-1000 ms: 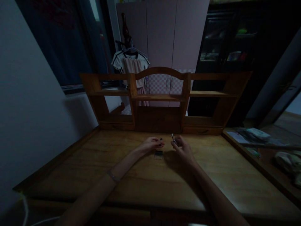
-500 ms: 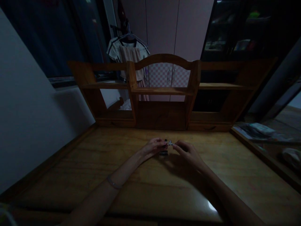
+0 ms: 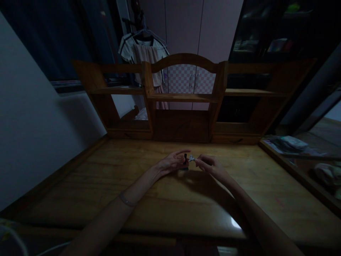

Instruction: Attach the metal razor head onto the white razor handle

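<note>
Both my hands meet above the middle of a wooden desk (image 3: 149,199) in dim light. My left hand (image 3: 173,162) pinches a small dark object (image 3: 185,159) between thumb and fingers, its index finger stretched out above. My right hand (image 3: 210,165) is closed on a small shiny metal piece (image 3: 191,158), whose tip touches the dark object. Another small dark item (image 3: 183,168) lies on the desk just under the hands. What these small things are is too dark to tell. A thin bracelet (image 3: 126,201) circles my left wrist.
A wooden shelf unit (image 3: 183,97) stands along the desk's back edge. A white wall (image 3: 29,135) is on the left. Papers and cloth (image 3: 290,144) lie on a lower surface at the right. Clothes on a hanger (image 3: 145,53) hang before pink wardrobe doors behind.
My two hands have come together: the right hand brought the shiny piece leftward until it touches the dark object in the left. The camera has tilted down slightly.
</note>
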Tool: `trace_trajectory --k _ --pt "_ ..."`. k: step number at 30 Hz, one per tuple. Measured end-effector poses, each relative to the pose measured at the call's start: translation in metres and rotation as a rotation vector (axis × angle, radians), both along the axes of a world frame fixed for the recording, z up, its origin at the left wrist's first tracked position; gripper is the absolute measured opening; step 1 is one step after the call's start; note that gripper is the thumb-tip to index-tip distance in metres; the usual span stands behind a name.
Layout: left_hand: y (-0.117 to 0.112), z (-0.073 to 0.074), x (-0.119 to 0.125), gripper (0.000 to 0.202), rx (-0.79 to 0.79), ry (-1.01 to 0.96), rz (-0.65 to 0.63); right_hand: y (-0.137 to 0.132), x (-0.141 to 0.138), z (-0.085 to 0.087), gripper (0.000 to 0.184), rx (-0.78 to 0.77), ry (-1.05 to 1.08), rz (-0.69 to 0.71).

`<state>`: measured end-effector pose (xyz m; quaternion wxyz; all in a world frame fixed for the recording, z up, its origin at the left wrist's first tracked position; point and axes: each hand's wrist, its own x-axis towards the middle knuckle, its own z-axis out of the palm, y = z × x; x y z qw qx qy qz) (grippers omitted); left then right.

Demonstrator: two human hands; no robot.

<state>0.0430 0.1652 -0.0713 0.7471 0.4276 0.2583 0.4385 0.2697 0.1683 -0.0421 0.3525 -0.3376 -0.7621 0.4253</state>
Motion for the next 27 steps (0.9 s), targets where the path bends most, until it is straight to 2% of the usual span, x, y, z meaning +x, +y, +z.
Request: trace_trajectory --k 5,11,27 --pt "0.0012 -0.007 -0.0006 0.04 -0.002 0.001 -0.045 -0.0011 0.0011 0.0021 0.037 -0.022 -0.052 0.057" --pt "0.0023 -0.0077 -0.0029 0.037 -0.003 0.042 -0.064 -0.0031 0.0023 0.0056 0.041 -0.038 -0.12 0.135" --pt "-0.0008 -0.0023 -0.0006 0.046 -0.014 0.138 -0.026 -0.0005 0.0032 0.0022 0.042 -0.014 -0.127 0.147"
